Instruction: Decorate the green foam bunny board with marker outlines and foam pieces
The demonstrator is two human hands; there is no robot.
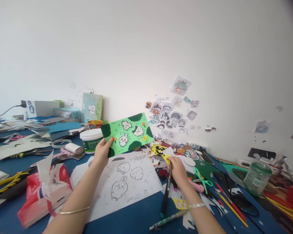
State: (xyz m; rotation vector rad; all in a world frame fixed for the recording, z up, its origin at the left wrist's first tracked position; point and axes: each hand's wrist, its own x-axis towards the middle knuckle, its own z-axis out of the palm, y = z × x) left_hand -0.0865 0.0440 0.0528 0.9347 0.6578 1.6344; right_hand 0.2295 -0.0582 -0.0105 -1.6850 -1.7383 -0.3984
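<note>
Grips the green cartoon card [132, 139] by its left edge in the left hand [103, 152], above the far edge of the line-drawing sheet [136, 188]. Has the right hand [177, 169] among paper scraps [169, 151], beside a patterned marker [169, 183]; cannot tell whether closed on the yellow scrap [166, 159].

Clock directions taken from centre of view. Card [131, 135], 8 o'clock: bright green ground, dark green edge patches, white black-outlined figures; orange flowers at its own 2 o'clock and between 8 and 9, yellow shape at 3. Sheet [136, 187], between 6 and 7 o'clock: white, black line drawings. Cutout [158, 149], 5 o'clock: yellow, black markings. Pen [165, 201], between 5 and 6: black, pale speckles, teal end. Scissors [203, 182], 4 o'clock: mint green. Packet [45, 191], 8 o'clock: red and white. Desk [134, 222], 6 o'clock: blue.
</note>
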